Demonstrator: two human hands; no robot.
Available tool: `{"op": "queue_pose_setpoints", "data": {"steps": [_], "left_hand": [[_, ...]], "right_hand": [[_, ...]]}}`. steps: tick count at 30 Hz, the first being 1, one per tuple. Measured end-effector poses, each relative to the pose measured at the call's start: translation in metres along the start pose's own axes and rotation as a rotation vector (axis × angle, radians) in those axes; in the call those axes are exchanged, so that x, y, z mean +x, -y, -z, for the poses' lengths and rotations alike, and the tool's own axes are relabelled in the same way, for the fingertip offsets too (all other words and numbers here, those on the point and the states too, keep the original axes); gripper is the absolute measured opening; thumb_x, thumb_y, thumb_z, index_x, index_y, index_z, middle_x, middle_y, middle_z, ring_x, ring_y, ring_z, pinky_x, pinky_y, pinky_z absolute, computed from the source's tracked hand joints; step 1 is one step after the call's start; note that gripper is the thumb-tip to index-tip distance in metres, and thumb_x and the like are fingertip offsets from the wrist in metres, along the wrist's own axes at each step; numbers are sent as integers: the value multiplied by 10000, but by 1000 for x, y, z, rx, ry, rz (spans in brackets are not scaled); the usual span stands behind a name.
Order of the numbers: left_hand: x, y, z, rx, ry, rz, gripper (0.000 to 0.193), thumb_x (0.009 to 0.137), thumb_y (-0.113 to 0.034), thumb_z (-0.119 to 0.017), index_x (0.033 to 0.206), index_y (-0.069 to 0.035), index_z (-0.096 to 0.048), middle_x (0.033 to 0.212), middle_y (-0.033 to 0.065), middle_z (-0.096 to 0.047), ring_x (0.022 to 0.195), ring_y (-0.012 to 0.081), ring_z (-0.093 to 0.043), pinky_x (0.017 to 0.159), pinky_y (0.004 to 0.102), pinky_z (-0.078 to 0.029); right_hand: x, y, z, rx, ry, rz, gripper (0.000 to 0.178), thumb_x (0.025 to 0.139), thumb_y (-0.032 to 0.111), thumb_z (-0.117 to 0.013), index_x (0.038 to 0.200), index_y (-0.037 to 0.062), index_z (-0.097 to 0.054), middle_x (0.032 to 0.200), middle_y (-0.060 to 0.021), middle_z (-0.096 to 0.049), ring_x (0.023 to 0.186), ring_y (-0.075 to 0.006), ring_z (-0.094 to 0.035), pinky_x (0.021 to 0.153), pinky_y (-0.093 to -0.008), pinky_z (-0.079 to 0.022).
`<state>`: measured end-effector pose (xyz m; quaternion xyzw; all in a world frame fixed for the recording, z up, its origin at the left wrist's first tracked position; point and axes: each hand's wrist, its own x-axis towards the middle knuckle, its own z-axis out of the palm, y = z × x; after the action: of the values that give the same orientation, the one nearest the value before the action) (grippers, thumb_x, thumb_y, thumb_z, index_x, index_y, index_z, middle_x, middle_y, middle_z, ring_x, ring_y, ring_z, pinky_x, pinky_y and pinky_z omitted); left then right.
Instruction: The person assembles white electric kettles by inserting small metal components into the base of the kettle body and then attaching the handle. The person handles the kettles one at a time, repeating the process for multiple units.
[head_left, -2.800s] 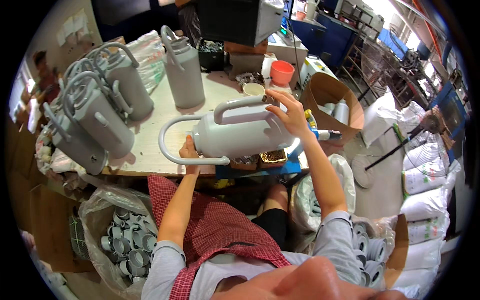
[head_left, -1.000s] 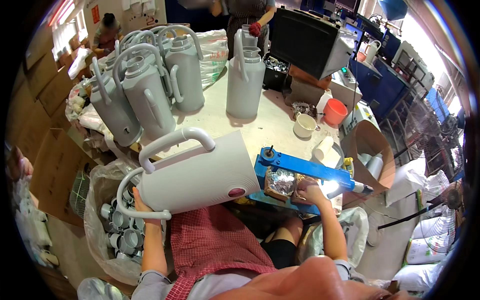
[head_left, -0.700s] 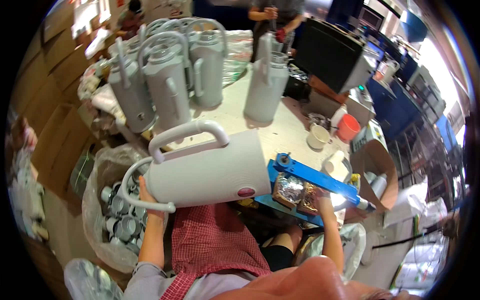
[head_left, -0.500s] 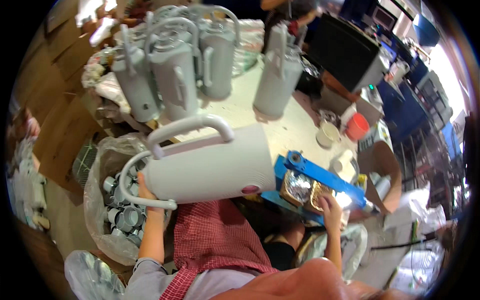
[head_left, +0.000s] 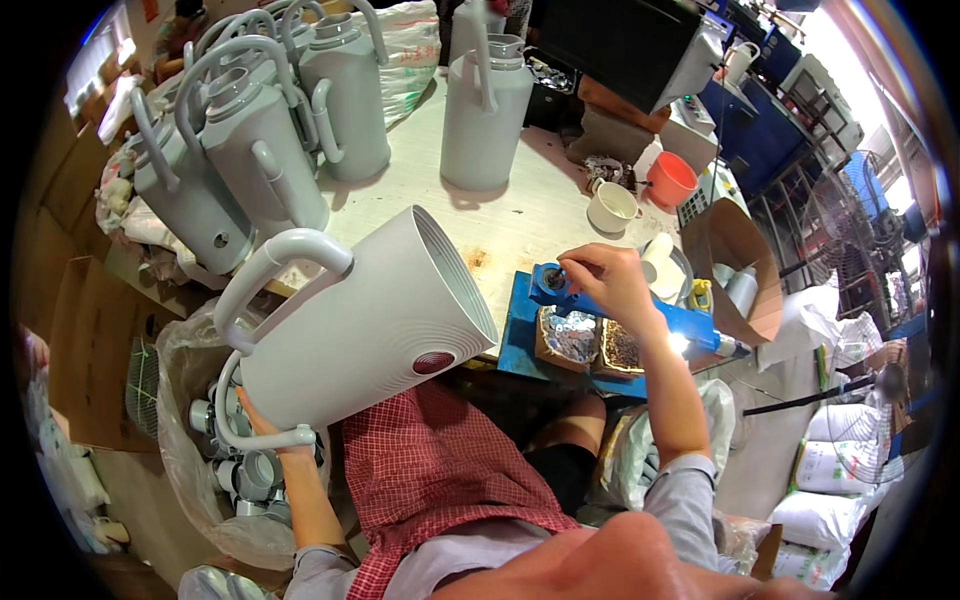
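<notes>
A light grey plastic jug body [head_left: 345, 335] lies tilted across my lap, its open, ringed base facing right and a dark red oval on its side. My left hand [head_left: 262, 418] grips it from beneath at the neck end, fingers partly hidden behind it. My right hand [head_left: 608, 283] is over the near end of a blue bench tool [head_left: 640, 318], thumb and fingertips pinched at its round head. What they pinch, if anything, is too small to make out. Below my right forearm sit a box of silvery small parts [head_left: 568, 337] and a box of brownish small parts [head_left: 622, 350].
Several grey jugs [head_left: 255, 150] crowd the table's far left; another jug [head_left: 485, 125] stands farther right. A cream cup [head_left: 612, 207], a red cup [head_left: 670, 180] and a cardboard box [head_left: 735, 260] are at the right. A plastic bag of grey cups [head_left: 185, 440] stands left of my knees.
My right hand has risen from the box of brownish parts to the blue tool's round head. The jug's base end has tilted up and its open inside now shows. The view has shifted.
</notes>
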<state>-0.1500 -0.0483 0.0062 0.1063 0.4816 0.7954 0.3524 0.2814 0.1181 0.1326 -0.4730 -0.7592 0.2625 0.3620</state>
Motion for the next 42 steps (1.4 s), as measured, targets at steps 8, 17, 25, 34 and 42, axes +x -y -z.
{"op": "queue_pose_setpoints", "data": {"steps": [8,17,25,34,42], "left_hand": [[-10,-1,-12,3,-52,1,563,1023,-493,-306,1343,-66,-485,1305,66,-537,1161,220,-533,980,374,-440],[-10,9,-20,80,53,-41,497,1003,-446,-392,1340,-93,-490,1318,64,-536,1173,217,-533,998,383,-431],[-10,4,-24,59,64,23,549,1009,-496,-358,1342,-79,-489,1329,57,-534,1189,212,-527,995,379,-430],[-4,5,-21,-78,153,71,549,1009,-501,-368,1323,-73,-507,1271,72,-573,1126,235,-561,954,376,-448],[-12,6,-21,-20,-14,67,525,1005,-493,-398,1304,-78,-517,1255,66,-576,1088,210,-577,902,348,-483]], "right_hand": [[15,12,2,-119,139,-101,209,888,150,-661,889,-55,-700,659,-94,-669,564,-110,-635,546,-253,-508],[-22,-7,-4,-2,-200,48,221,857,248,-692,870,27,-702,732,-120,-673,636,-222,-663,586,-326,-515],[-111,-135,-38,-992,109,92,155,778,128,-634,921,75,-663,899,-116,-663,883,-293,-643,787,-421,-499],[-89,-152,-53,-1039,142,92,194,817,94,-566,998,54,-624,1022,-160,-645,953,-308,-624,859,-448,-484],[-124,-154,-48,-577,28,44,233,766,99,-591,984,78,-671,938,-151,-667,885,-324,-646,794,-423,-496]]}}
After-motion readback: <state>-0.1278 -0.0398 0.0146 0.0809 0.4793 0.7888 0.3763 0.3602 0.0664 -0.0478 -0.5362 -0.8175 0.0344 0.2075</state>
